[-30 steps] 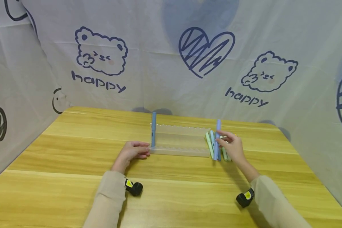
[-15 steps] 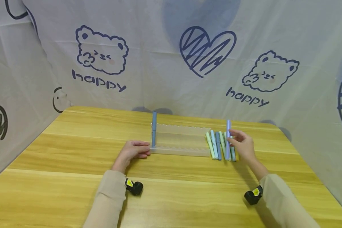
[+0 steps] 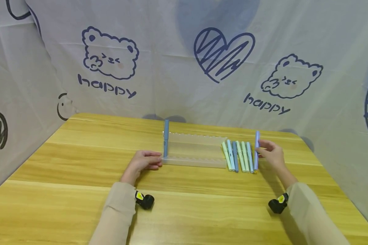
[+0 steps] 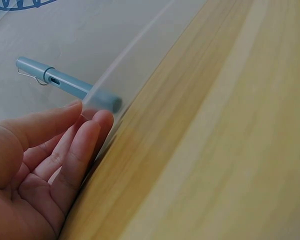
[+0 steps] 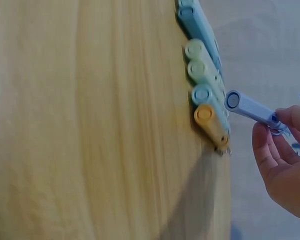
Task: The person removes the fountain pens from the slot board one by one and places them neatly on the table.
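My left hand [image 3: 147,160] pinches the near left corner of a clear plastic pen rack [image 3: 196,163]; in the left wrist view the thumb and fingertips meet at its edge. A blue pen [image 3: 166,139] with a wire clip rests across the rack's left end. Between thumb and fingers, my right hand [image 3: 271,153] holds a lavender pen [image 3: 257,149], raised above the table. Left of and under it lies a row of pens: pale green [image 3: 226,156], light blue [image 3: 249,157], grey-blue [image 3: 234,156] and an orange pen [image 5: 210,125], mostly hidden by the lavender one in the head view.
The wooden table [image 3: 184,211] reaches back to a white cloth [image 3: 165,68] printed with bears and a heart. Each wrist carries a small black camera [image 3: 145,201]. The row of pens lies close against the rack's right end.
My right hand has carried the lavender pen rightward, from over the left pens to the row's right end, uncovering more pens. The left hand, rack and blue pen stay put.
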`<state>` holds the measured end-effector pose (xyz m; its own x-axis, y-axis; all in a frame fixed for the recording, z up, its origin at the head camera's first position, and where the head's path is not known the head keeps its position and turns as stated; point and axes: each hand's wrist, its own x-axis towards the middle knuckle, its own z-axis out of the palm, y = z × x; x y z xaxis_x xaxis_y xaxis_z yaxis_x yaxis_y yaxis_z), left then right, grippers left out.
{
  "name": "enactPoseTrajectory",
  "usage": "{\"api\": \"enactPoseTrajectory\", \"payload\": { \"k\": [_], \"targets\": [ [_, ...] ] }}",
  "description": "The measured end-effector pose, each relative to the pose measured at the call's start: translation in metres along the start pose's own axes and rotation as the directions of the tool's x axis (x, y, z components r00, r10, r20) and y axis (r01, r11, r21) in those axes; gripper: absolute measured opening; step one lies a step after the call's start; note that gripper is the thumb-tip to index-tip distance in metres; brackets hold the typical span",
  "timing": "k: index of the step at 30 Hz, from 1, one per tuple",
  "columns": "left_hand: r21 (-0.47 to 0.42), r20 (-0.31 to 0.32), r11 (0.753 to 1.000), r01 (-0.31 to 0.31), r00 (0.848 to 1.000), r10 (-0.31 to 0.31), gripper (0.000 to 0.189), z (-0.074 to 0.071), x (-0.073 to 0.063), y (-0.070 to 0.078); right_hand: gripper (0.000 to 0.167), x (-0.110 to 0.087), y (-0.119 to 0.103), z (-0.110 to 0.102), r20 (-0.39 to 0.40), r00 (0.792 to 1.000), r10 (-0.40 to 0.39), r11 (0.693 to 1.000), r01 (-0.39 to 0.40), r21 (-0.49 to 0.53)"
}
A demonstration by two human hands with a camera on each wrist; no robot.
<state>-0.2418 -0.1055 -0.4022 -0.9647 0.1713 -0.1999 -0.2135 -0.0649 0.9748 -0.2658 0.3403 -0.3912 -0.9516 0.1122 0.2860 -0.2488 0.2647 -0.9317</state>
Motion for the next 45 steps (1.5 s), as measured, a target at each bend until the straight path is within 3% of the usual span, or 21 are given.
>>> {"api": "enactPoseTrajectory", "payload": {
  "k": [3,8,12,14,19,21,25,45],
  "targets": [
    [-0.003,0.001,1.0,0.001,1.0,-0.001,0.032,0.0,-0.001,0.0,0.022,-0.001,-0.004,-0.004,0.002,0.999,0.043,0.997,-0.043,-0.065],
    [0.004,-0.002,1.0,-0.004,1.0,0.004,0.032,0.001,-0.001,0.001,0.039,-0.005,-0.014,-0.008,0.021,0.993,0.119,0.978,-0.114,-0.177],
    [0.001,0.002,1.0,-0.024,1.0,0.024,0.031,-0.001,0.002,-0.002,0.045,-0.005,-0.015,-0.014,0.043,0.975,0.216,0.961,-0.205,-0.186],
    [-0.023,0.038,0.998,-0.054,0.998,0.055,0.028,-0.004,0.004,-0.005,0.046,-0.004,-0.012,-0.016,0.051,0.967,0.25,0.953,-0.236,-0.189],
    [-0.018,0.034,0.999,-0.049,0.998,0.05,0.029,-0.003,0.002,-0.003,0.046,-0.001,-0.004,-0.018,0.06,0.951,0.305,0.931,-0.284,-0.231],
    [0.006,0.0,1.0,-0.014,1.0,0.014,0.032,0.001,-0.001,0.001,0.045,0.0,-0.002,-0.019,0.066,0.944,0.323,0.92,-0.297,-0.255],
    [0.002,-0.003,1.0,0.009,1.0,-0.009,0.033,0.002,-0.002,0.003,0.045,0.001,0.0,-0.019,0.075,0.933,0.351,0.911,-0.322,-0.258],
    [0.008,-0.009,1.0,0.017,1.0,-0.017,0.032,0.0,0.0,0.001,0.05,0.002,-0.005,-0.016,0.049,0.904,0.424,0.888,-0.404,-0.222]
  ]
}}
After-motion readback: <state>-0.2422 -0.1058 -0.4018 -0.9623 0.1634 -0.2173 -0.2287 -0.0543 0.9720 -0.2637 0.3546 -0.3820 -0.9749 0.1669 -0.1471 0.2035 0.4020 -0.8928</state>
